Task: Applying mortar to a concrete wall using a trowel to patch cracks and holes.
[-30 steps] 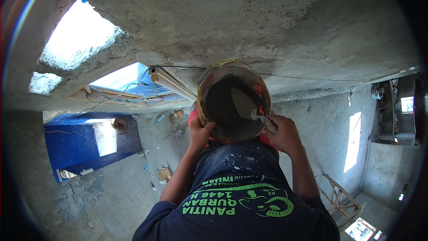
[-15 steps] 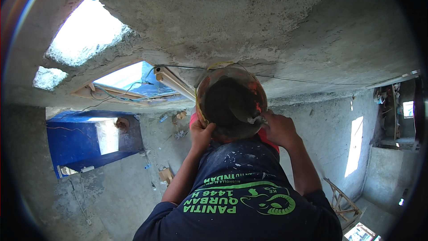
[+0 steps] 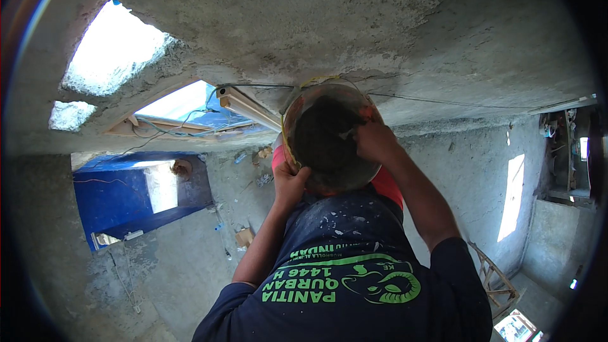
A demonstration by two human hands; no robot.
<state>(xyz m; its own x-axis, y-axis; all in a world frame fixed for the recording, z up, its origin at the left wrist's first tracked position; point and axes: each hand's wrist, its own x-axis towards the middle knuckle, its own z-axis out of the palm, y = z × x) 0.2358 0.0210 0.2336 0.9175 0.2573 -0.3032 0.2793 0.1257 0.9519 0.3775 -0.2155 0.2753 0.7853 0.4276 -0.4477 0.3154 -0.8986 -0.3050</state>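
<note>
"Left to right, what's on your feed?"

"On the left I see a blue recess [image 3: 104,206], then a pale batten [image 3: 250,109] slanting toward the bucket [image 3: 335,185]."

"And the left grip [image 3: 291,187]?"

"Closed on the bucket's near left rim, thumb on the inner side; the rest of its fingers are hidden from me."

"Where's the bucket?"

"In the middle, just beyond the dark shirt [image 3: 342,234], with dark mix [image 3: 323,130] inside."

"The right grip [image 3: 373,141]?"

"Reaching over the bucket's right side, curled tight on the trowel [image 3: 346,133]. I get only a pale bit of it past the fingers; I can't tell how deep the blade sits."

"Farther right?"

"A wooden frame [image 3: 493,277], well apart."
</note>
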